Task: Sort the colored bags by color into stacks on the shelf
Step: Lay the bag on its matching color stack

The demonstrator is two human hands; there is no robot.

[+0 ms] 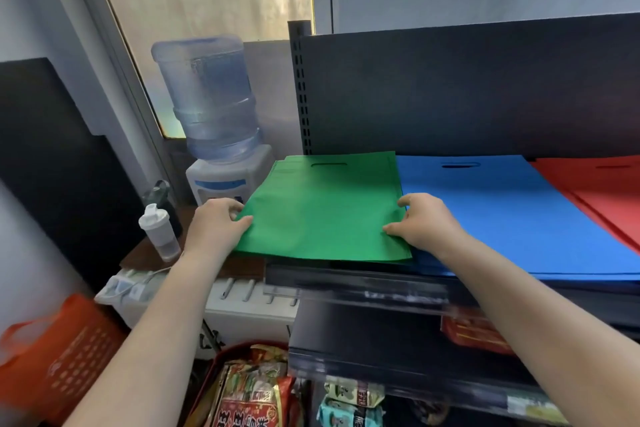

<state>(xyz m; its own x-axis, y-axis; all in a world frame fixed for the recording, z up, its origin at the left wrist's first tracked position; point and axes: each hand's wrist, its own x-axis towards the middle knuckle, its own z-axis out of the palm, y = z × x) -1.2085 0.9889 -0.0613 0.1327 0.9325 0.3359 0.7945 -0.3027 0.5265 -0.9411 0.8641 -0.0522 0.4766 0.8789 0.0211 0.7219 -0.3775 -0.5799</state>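
The dark metal shelf (363,282) carries everything under the two hands, its front lip running just below both wrists. Well out past the right hand's far side lies the red bag stack (602,194), and between that and the grip sits the blue bag stack (502,215), its near left edge touching the right hand. The green bag (322,211) spans the gap between the hands, lying flat at the shelf's left end with its handle slot away from the person; a second green edge shows beyond its far left corner, so it appears to rest on a green stack. Outside the left hand stand a water dispenser (221,135) and, nearer the wrist, a white shaker bottle (157,230). The left hand (216,224) holds the bag's left edge, thumb on top and fingers curled at or under the border. The right hand (420,222) holds the right edge in the same way, thumb lying on the green fabric and fingers bent at the seam with the blue. The step in hand looks like settling and squaring this green bag on its pile. The next move likely calls for nudging the edges flush, then letting go without dragging the top bag askew or over the blue.
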